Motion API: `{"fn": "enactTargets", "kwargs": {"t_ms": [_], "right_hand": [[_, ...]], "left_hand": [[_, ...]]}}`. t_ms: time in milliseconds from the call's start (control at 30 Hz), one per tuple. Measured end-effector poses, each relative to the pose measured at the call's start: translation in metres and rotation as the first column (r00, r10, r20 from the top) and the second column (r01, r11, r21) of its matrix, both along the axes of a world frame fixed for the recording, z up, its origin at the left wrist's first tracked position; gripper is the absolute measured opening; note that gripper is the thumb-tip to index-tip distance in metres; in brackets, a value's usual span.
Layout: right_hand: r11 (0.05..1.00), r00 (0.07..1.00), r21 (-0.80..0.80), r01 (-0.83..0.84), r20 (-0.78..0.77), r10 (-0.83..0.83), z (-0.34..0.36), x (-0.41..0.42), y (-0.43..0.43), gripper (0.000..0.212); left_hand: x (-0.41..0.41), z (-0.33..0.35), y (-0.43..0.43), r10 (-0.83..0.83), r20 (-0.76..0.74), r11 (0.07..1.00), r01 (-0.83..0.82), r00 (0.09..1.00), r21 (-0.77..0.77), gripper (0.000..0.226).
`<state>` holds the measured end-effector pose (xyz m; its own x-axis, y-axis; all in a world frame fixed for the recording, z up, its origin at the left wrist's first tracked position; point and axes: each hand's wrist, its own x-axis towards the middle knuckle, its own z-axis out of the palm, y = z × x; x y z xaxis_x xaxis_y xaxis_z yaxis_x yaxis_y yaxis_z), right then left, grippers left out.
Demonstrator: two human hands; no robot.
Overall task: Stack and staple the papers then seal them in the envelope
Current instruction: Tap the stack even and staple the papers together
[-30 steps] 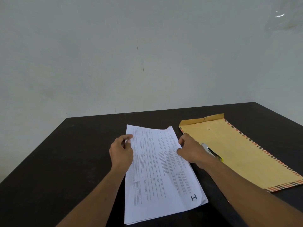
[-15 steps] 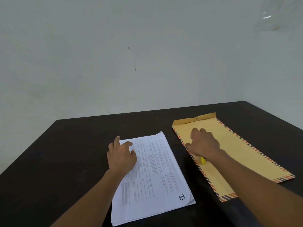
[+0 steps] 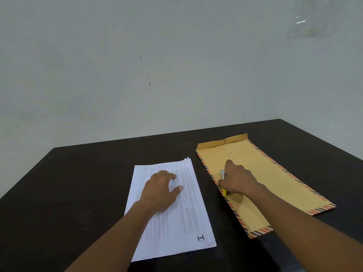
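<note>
**Left hand flat on the papers, right hand over the stapler on the envelope**

A stack of printed papers (image 3: 177, 209) lies on the dark counter (image 3: 78, 193) at lower centre of the frame, its sheets slightly fanned at the far right corner. The left hand (image 3: 161, 191) rests palm down on the stack's upper left part, fingers spread, gripping nothing. Just right of the papers, not touching them, lies a long brown envelope (image 3: 275, 185) with striped edges, flap end away from the camera. The right hand (image 3: 238, 180) curls over a small yellow and silver stapler (image 3: 223, 176) resting near the envelope's left edge; whether the fingers have actually closed on it cannot be told.
</note>
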<state>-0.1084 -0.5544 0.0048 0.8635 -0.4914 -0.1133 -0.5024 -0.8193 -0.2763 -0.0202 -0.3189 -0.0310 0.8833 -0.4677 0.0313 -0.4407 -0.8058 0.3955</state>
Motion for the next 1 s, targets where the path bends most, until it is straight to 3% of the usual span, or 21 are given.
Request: {"fn": "enactTargets", "kwargs": {"t_ms": [400, 733, 1000], "right_hand": [[0.995, 0.996, 0.085, 0.047, 0.070, -0.053, -0.004, 0.002, 0.006, 0.062], [0.993, 0.999, 0.106, 0.045, 0.021, -0.048, -0.002, 0.002, 0.000, 0.058], [0.999, 1.000, 0.043, -0.017, 0.018, 0.016, 0.012, 0.016, 0.001, 0.031]], "left_hand": [[-0.001, -0.006, 0.001, 0.005, 0.012, 1.000, -0.005, 1.000, 0.006, 0.058], [-0.003, -0.007, 0.003, 0.004, 0.036, 0.999, -0.005, 0.999, 0.035, 0.058], [-0.002, 0.002, 0.004, 0.001, 0.028, 0.998, -0.003, 1.000, 0.058, 0.056]]}}
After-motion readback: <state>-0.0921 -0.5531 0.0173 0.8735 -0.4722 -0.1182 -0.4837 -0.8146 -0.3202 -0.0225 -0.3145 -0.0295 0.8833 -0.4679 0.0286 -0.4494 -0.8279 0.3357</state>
